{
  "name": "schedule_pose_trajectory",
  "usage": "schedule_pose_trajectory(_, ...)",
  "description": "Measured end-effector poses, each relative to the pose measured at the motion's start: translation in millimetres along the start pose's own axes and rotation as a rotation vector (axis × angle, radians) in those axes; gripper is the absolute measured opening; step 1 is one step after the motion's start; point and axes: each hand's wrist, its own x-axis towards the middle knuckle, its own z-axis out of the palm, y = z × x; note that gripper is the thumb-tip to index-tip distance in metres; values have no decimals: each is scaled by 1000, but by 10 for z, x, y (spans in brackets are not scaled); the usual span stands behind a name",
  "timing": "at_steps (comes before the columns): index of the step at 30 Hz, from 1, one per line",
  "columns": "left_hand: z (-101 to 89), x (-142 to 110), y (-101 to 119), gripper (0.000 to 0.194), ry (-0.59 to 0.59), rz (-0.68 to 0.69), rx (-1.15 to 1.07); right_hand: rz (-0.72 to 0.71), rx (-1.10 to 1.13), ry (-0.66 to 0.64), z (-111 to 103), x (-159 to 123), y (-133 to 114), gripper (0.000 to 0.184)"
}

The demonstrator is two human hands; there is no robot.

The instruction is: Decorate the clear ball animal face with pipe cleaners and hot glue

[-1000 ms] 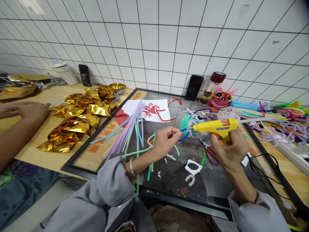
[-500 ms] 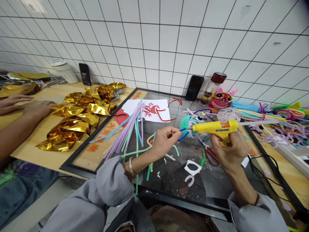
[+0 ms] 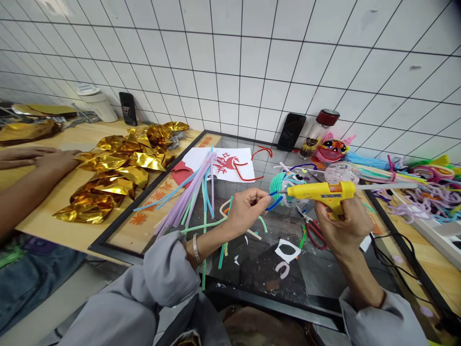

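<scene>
My left hand (image 3: 248, 211) pinches a blue pipe cleaner (image 3: 274, 204), its fingers pressed together. In my right hand (image 3: 342, 223) is a yellow glue gun (image 3: 313, 191) with a glue stick (image 3: 387, 186) poking out of its back. The gun's nozzle meets the upper part of the blue pipe cleaner, close to my left fingertips. Just behind it stands a round teal figure (image 3: 277, 183) with an eye, partly hidden by the gun. Red-handled scissors (image 3: 316, 234) lie under my right hand, near a white paper cutout (image 3: 287, 250).
Purple, blue and green pipe cleaners (image 3: 194, 192) lie left of my hand by a white sheet (image 3: 245, 161). Gold foil (image 3: 133, 163) and a co-worker's hands (image 3: 54, 158) are farther left. A jar (image 3: 319, 134), phone (image 3: 291, 132) and black cord (image 3: 396, 259) are on the right.
My hands, the glue gun and the blue pipe cleaner hold almost still. The view shifts very slightly.
</scene>
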Motion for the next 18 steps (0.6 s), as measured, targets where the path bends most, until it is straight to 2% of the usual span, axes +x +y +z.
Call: schedule_pose_trajectory(18,-8,12,-34,21,-7,-7,-9,-35,-8,-13,-17,5,0,27)
